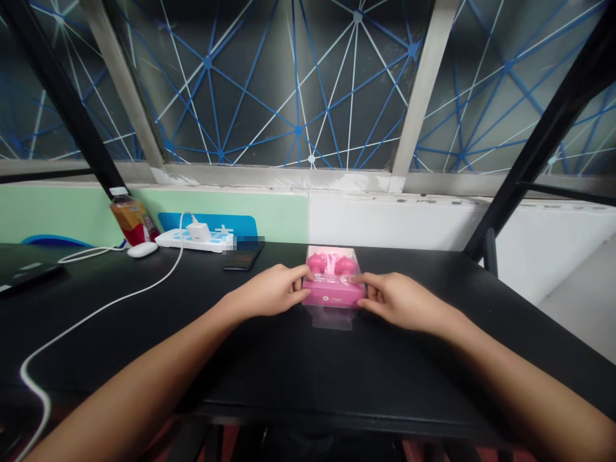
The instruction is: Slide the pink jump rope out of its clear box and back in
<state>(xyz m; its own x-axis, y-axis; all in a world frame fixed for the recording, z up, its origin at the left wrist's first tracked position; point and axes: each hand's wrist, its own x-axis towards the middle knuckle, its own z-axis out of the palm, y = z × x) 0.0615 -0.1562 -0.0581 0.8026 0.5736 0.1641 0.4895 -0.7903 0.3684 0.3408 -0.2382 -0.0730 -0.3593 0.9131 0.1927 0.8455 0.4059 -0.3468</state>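
Note:
A small pink and clear plastic box (333, 296) lies on the black desk in front of me. Pink round items (344, 265) and a pale pink cord show through its far part; their exact kind is not clear. On the near side, a transparent flap (333, 318) sticks out toward me over the desk. My left hand (272, 290) grips the box's left edge between thumb and bent fingers. Opposite it, my right hand (402, 300) pinches the right edge, with the index finger on the printed top and the thumb at the lower corner.
Behind the box to the left lies a dark phone (244, 255). A white power strip (168, 239) holds a charger (198, 231) with a long white cable (144, 287). Further left are a white mouse (142, 249) and a drink bottle (133, 218). Black frame bars (517, 157) slant at both sides.

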